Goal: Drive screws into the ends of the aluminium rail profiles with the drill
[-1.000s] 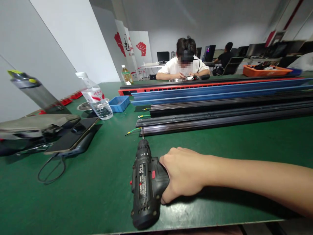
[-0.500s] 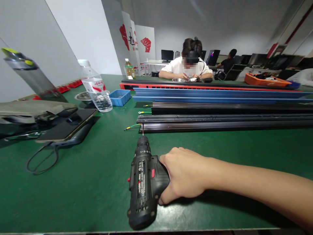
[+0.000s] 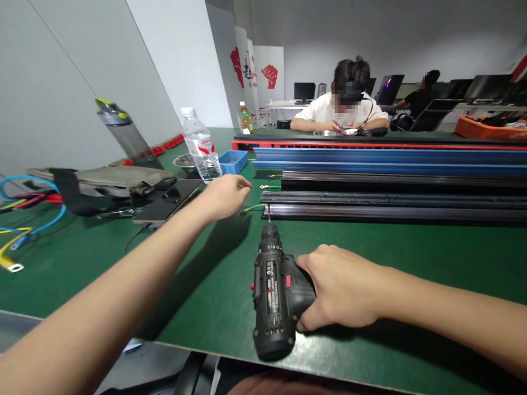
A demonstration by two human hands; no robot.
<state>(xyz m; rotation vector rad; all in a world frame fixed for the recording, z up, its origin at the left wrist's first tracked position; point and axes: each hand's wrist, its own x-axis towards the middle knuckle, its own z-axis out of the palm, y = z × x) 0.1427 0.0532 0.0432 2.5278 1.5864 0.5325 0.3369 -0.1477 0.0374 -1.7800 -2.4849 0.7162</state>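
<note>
My right hand [image 3: 341, 288] is wrapped around the handle of a black cordless drill [image 3: 274, 299], which lies on its side over the table. Its thin bit points away from me and meets the near end of a dark metal profile [image 3: 370, 213]. A green-yellow wire [image 3: 255, 208] with a ring terminal sticks out beside the bit. My left hand [image 3: 228, 196] is stretched over the table, left of the profile ends and in front of a blue plastic tray [image 3: 234, 162]. Its visible fingers are slightly bent and apart, with nothing seen in them; the rest are hidden.
A water bottle [image 3: 201, 148], a metal bowl [image 3: 183, 162], a phone [image 3: 171, 200] and a grey bag [image 3: 111, 181] are at the left. More profiles, including a blue one [image 3: 370, 159], lie behind. A co-worker [image 3: 340, 109] sits opposite. Thick cables [image 3: 33, 219] lie far left.
My left arm has come in from the lower left and reaches toward the tray. The view has swung left; the drill remains in my right hand with its bit at the profile end.
</note>
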